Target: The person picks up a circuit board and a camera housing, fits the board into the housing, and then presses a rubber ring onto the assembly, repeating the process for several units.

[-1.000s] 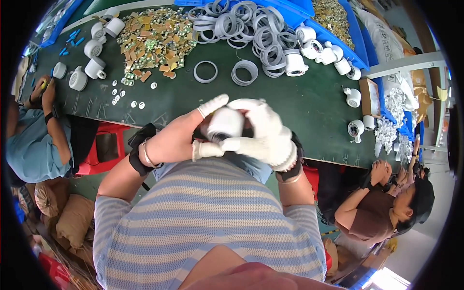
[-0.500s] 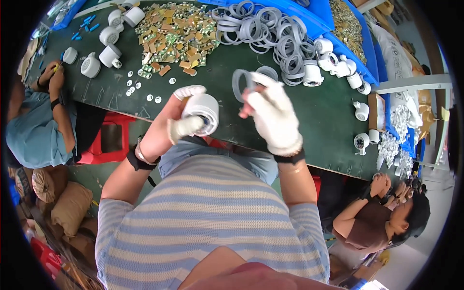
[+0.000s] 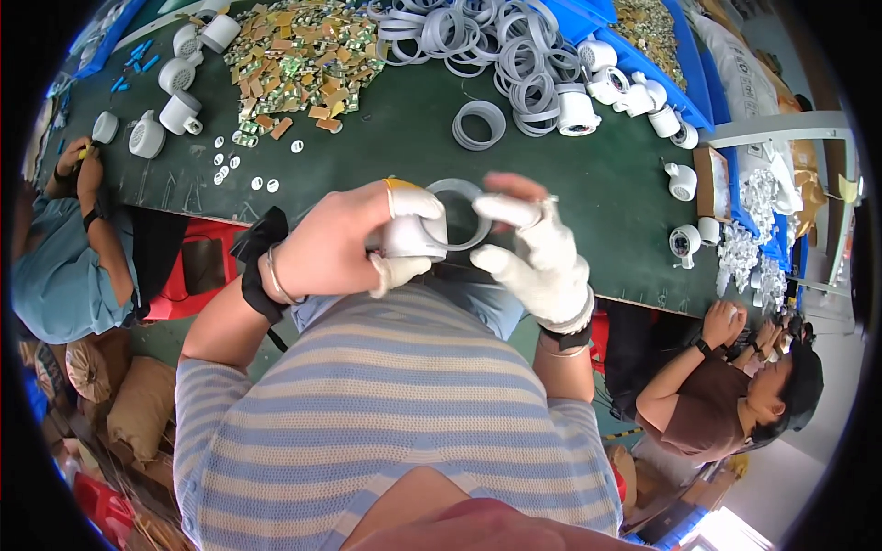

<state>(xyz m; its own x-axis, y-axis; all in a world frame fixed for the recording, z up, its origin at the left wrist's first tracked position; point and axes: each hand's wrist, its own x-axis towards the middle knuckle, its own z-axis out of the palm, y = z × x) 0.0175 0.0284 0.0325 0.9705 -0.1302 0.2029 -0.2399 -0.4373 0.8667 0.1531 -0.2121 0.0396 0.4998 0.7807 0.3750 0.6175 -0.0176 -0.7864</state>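
Observation:
My left hand (image 3: 344, 241), with white covers on thumb and forefinger, grips a round white plastic housing (image 3: 413, 237) in front of my waist. A thin grey ring (image 3: 484, 230) stands tilted against the right side of that housing, partly overlapping it. My right hand (image 3: 544, 253), in a white glove with some bare fingertips, has its fingers bent at the ring's right edge; its thumb is spread below. Farther up the table a small stack of grey rings (image 3: 479, 126) lies apart from the big heap of rings (image 3: 496, 46).
Small circuit boards (image 3: 294, 69) form a pile at the far left, with white round stickers (image 3: 257, 184) nearer. White housings (image 3: 577, 110) stand right, beside blue bins (image 3: 675, 92). Clear plastic parts (image 3: 738, 262) lie at the far right. Co-workers sit at both sides.
My right hand has brought the grey ring down and left against the white housing. My left hand has moved slightly right and turned the housing. The view has shifted a little.

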